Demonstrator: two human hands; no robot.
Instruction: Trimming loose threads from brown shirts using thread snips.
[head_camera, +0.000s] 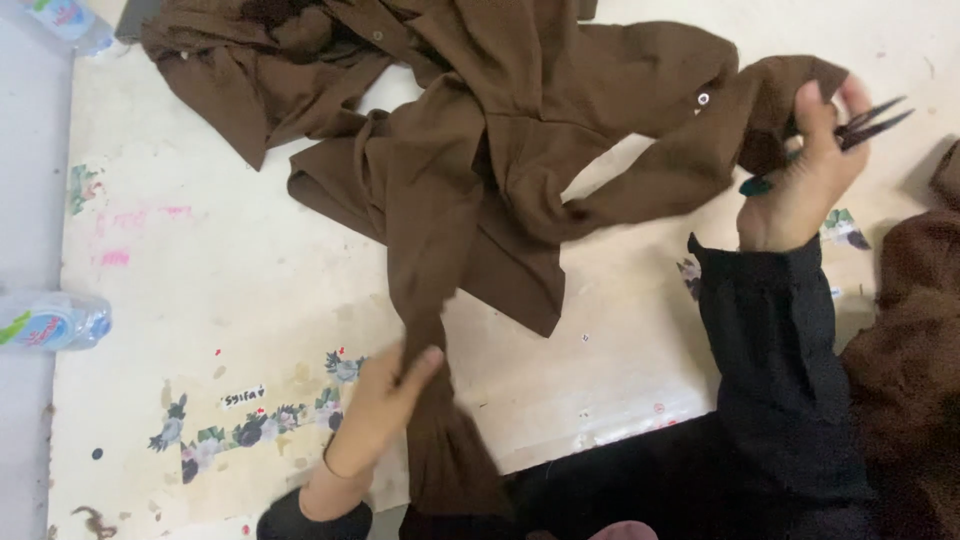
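Now my left hand (385, 395) pinches a long strip of the brown garment (480, 150) near the table's (200, 270) front edge, while my right hand (805, 165) grips its cuff and small dark thread snips (865, 122) toward the right edge. Two plastic bottles (50, 320) lie off the left edge, contents unclear.

One brown shirt (480, 150) lies spread across the desk (200, 270). One pair of thread snips (860, 125) is there. Two plastic water bottles show, one (50, 322) at the left edge, one (70, 20) at the far left corner. Two hands, left (380, 400) and right (810, 170).
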